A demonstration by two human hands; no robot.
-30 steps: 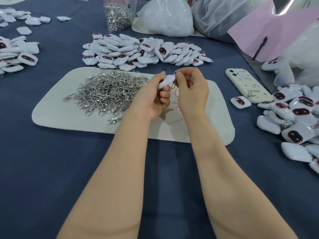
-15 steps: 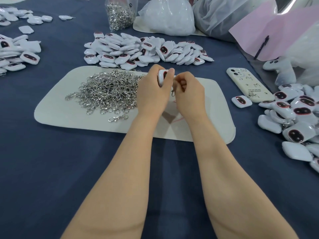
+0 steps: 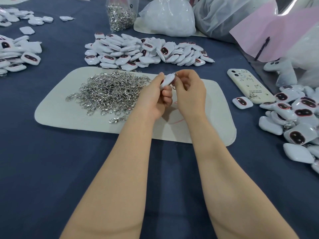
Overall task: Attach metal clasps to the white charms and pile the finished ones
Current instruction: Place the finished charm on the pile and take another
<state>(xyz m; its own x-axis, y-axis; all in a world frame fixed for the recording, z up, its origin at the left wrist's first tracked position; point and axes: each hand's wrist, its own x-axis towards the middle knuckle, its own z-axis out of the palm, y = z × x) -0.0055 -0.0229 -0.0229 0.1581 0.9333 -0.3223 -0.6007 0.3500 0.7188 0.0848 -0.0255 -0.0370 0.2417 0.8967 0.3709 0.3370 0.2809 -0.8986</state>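
Observation:
My left hand pinches a white charm on edge above the beige mat. My right hand touches the charm's right side and grips a small metal clasp, mostly hidden by the fingers. A heap of silver clasps lies on the mat's left half, with one loose clasp at its near edge. A long pile of white charms with dark red faces lies beyond the mat. A second pile of charms lies at the right.
A phone in a cream case lies right of the mat, a single charm beside it. A clear bag of clasps and white plastic bags stand at the back. More charms lie at far left. Pink sheet at right.
The left hand turned the charm from upright between the fingertips to tilted on edge. The right hand's fingers shifted up against the charm's top right. Both hands stayed above the mat.

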